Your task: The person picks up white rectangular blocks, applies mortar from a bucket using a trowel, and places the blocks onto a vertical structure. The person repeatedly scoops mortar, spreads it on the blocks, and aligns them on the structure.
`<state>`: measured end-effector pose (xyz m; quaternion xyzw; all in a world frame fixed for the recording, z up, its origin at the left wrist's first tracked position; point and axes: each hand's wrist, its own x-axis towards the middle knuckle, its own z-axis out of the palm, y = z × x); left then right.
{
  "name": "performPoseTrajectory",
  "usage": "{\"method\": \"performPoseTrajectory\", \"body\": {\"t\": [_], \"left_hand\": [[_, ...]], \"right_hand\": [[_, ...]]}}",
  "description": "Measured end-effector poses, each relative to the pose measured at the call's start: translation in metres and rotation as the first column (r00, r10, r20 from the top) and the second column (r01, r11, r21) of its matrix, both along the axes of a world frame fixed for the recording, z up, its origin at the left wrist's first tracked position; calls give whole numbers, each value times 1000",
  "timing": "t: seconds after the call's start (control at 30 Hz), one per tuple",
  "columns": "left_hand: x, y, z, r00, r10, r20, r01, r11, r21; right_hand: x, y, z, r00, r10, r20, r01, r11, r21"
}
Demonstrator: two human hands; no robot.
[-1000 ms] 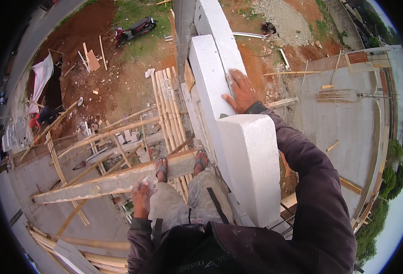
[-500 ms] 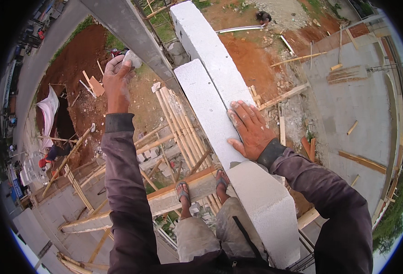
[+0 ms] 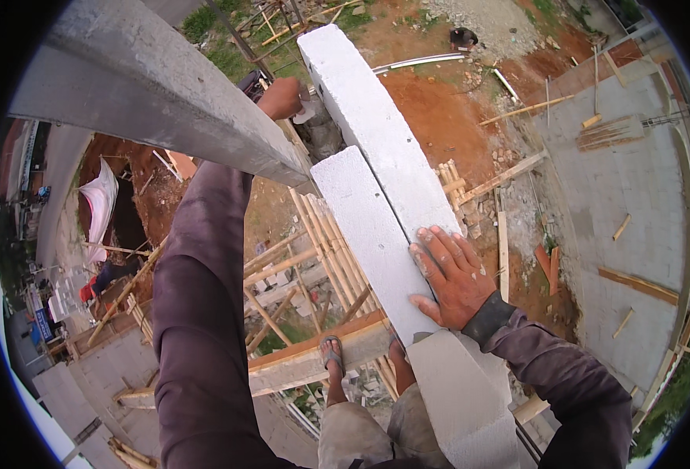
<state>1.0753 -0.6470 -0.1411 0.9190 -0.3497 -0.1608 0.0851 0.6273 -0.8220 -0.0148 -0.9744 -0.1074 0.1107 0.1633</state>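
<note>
My right hand (image 3: 454, 273) lies flat with its fingers spread on two white concrete blocks, its fingertips across the seam. The nearer, shorter block (image 3: 372, 227) sits against the longer block (image 3: 392, 141). My left arm reaches behind a grey concrete column; beyond it, my left hand (image 3: 281, 98) is closed on a small pale, flat piece (image 3: 306, 109) whose kind I cannot make out. That piece is beside the grey mortar (image 3: 325, 139) in the gap by the long block's far end. Most of my left fingers are hidden.
The concrete column (image 3: 173, 86) slants across the upper left. Below, my feet stand on a timber-edged concrete beam (image 3: 282, 367) beside bamboo poles (image 3: 325, 234). Another block (image 3: 462, 383) lies nearest me. Far down, a person (image 3: 464, 37) is on the ground.
My left hand has moved right and forward past the column, carrying the pale piece to the gap by the long block. The view has shifted; my right hand stays on the blocks.
</note>
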Motion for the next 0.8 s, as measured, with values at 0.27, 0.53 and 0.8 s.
{"method": "performPoseTrajectory", "body": {"t": [0.27,0.53,0.8], "left_hand": [[15,-18,-31,983,-134,-122,131,991,-35],[9,-17,-61,983,-134,128,126,989,71],[2,-19,-68,997,-75,10,74,997,35]], "right_hand": [[0,-2,-2,1000,-1,-2,1,999,41],[0,-2,-4,1000,7,3,-7,1000,-1],[0,-2,-3,1000,-3,5,3,1000,22]]}}
